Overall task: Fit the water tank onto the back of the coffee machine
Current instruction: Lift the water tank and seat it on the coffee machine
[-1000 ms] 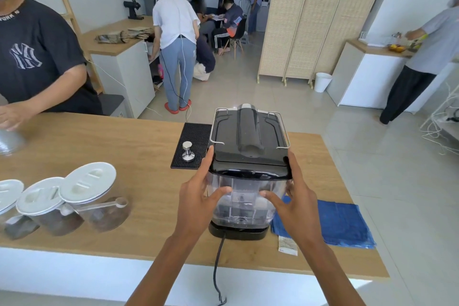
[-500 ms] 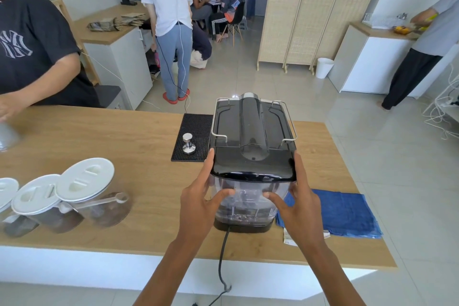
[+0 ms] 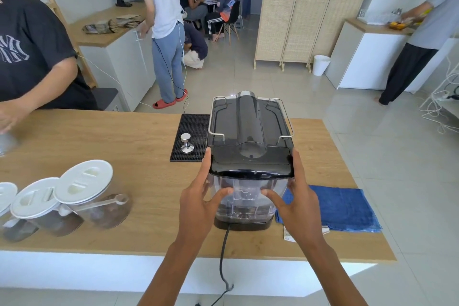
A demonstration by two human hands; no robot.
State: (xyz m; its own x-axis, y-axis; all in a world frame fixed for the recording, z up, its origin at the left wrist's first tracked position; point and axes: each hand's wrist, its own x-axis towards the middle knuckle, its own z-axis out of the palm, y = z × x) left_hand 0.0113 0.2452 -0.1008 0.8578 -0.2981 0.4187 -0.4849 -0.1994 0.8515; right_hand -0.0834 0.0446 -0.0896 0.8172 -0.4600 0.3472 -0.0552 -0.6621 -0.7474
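Observation:
The black coffee machine (image 3: 249, 129) stands on the wooden counter (image 3: 124, 146) with its back turned toward me. The clear water tank (image 3: 247, 202) sits upright against that back, under its black lid (image 3: 250, 169), above the machine's black base. My left hand (image 3: 198, 208) grips the tank's left side, thumb on its rear face and fingers up along the lid's left edge. My right hand (image 3: 298, 208) grips the right side the same way. A black power cord (image 3: 223, 256) hangs from the base over the counter's front edge.
A black rubber mat (image 3: 196, 126) with a metal tamper (image 3: 186, 144) lies left of the machine. A blue cloth (image 3: 345, 208) lies to the right. Three lidded glass jars (image 3: 84, 196) stand at the left. A person in a black shirt (image 3: 29, 57) leans at the far left.
The tank has gone down a little against the machine's back, with both hands staying on its sides. My view has tilted down and drawn closer.

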